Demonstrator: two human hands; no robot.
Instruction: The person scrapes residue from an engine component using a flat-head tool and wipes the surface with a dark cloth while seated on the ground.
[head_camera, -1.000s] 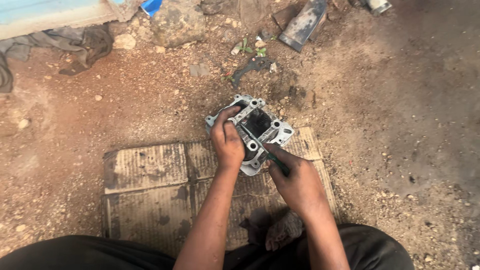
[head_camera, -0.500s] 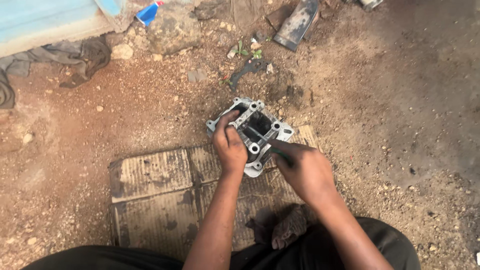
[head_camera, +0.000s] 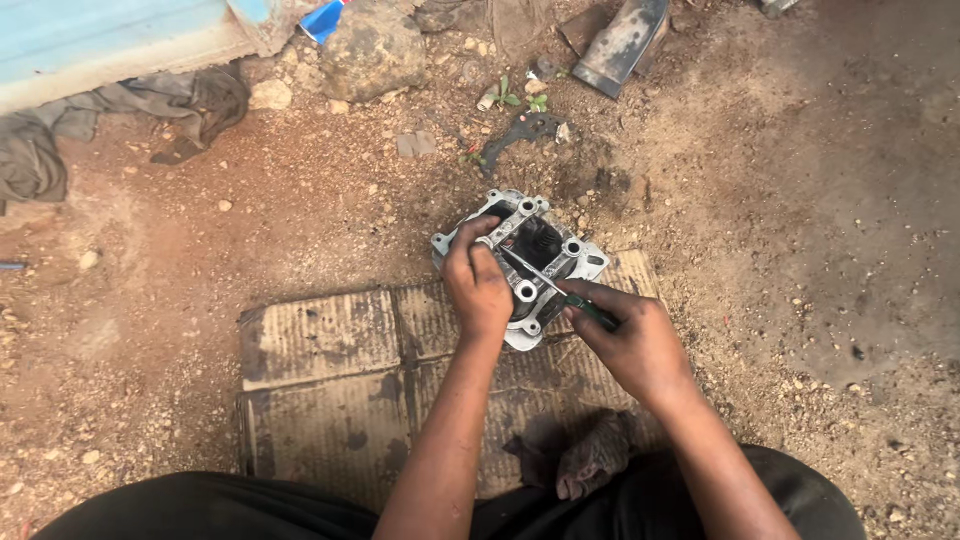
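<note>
Head view, left first: what lies there?
— Flattened cardboard (head_camera: 320, 340) on the dirt; a grey rag (head_camera: 150, 100) far behind.
— The hands?
— Left hand (head_camera: 478, 285) grips the metal engine part (head_camera: 575, 255) at its near-left edge. Right hand (head_camera: 635, 340) pinches a green-handled screwdriver (head_camera: 560, 285), its shaft slanting up-left into the part's dark opening. The left hand is nearer.

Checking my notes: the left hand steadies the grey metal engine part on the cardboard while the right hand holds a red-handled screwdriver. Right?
Not quite. In the head view the screwdriver in the right hand has a green handle. The left hand does steady the metal engine part on the cardboard.
</note>
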